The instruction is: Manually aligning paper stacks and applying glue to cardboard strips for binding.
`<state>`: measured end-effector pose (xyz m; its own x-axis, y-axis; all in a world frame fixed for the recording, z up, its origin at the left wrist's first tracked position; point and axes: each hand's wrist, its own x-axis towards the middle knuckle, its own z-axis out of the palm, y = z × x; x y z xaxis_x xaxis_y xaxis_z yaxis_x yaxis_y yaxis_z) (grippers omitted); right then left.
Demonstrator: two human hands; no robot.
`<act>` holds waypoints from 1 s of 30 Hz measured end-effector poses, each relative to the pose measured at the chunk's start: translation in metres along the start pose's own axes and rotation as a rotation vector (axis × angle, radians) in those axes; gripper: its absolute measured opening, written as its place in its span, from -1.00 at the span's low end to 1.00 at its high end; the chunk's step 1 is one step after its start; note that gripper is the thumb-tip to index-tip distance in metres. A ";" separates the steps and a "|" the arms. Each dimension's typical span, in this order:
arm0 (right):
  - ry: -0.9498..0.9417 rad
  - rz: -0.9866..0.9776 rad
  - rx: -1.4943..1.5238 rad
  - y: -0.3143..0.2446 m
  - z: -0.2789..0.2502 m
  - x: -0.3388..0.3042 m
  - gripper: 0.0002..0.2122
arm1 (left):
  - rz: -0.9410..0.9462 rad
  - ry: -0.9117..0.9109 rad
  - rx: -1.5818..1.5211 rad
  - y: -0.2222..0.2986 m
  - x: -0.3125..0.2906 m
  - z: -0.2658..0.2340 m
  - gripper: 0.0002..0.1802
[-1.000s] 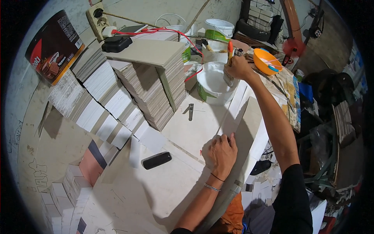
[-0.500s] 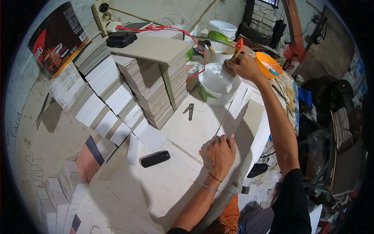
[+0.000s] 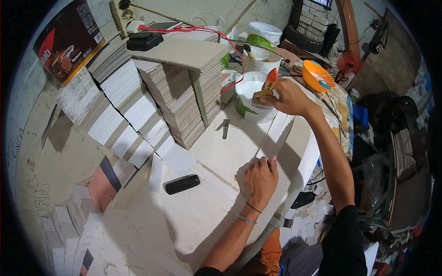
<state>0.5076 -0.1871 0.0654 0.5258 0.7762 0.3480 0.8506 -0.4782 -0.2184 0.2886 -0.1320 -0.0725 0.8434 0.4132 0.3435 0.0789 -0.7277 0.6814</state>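
Note:
My right hand (image 3: pixel 294 97) grips a paintbrush (image 3: pixel 266 90) with a red-orange handle tip. Its bristle end is over the near rim of a white bucket (image 3: pixel 251 112) with a green patch and white contents. My left hand (image 3: pixel 261 179) is palm down on a pale board (image 3: pixel 287 147) at the table's right side, its thumb stretched forward and its fingertips partly hidden. A nail clipper (image 3: pixel 225 129) lies on the white tabletop (image 3: pixel 216 158) beyond it. To its left is a black oblong case (image 3: pixel 182 184).
Tall stacks of cut board (image 3: pixel 177 99) stand at the left, with a black box (image 3: pixel 145 41) and red cable (image 3: pixel 195 31) on top. Behind the bucket are another white tub (image 3: pixel 264 62) holding a brush and an orange bowl (image 3: pixel 314 76). Scraps cover the floor at right.
My right hand has carried the paintbrush left and toward me, from the bucket's far right side to its near rim. My left hand has stayed in place.

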 end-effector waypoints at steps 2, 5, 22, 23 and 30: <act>-0.031 -0.038 -0.014 -0.015 -0.006 -0.001 -0.74 | -0.003 -0.005 0.002 -0.002 0.000 0.000 -0.53; -0.077 -0.089 -0.041 -0.020 -0.020 -0.001 -0.72 | 0.000 -0.003 0.001 -0.002 0.000 0.000 -0.54; 0.103 0.241 0.108 -0.049 -0.074 -0.134 -0.59 | -0.104 0.024 -0.117 -0.006 -0.001 -0.002 -0.85; 0.100 0.230 0.123 -0.053 -0.072 -0.143 -0.60 | -0.106 0.017 -0.120 -0.005 -0.001 -0.003 -0.85; -0.029 0.190 0.364 -0.069 -0.044 -0.170 -0.70 | -0.194 0.033 -0.114 0.001 0.000 -0.010 -0.73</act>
<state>0.3601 -0.3039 0.0611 0.6690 0.7015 0.2458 0.6788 -0.4418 -0.5866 0.2835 -0.1272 -0.0657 0.7999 0.5589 0.2185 0.1762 -0.5668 0.8048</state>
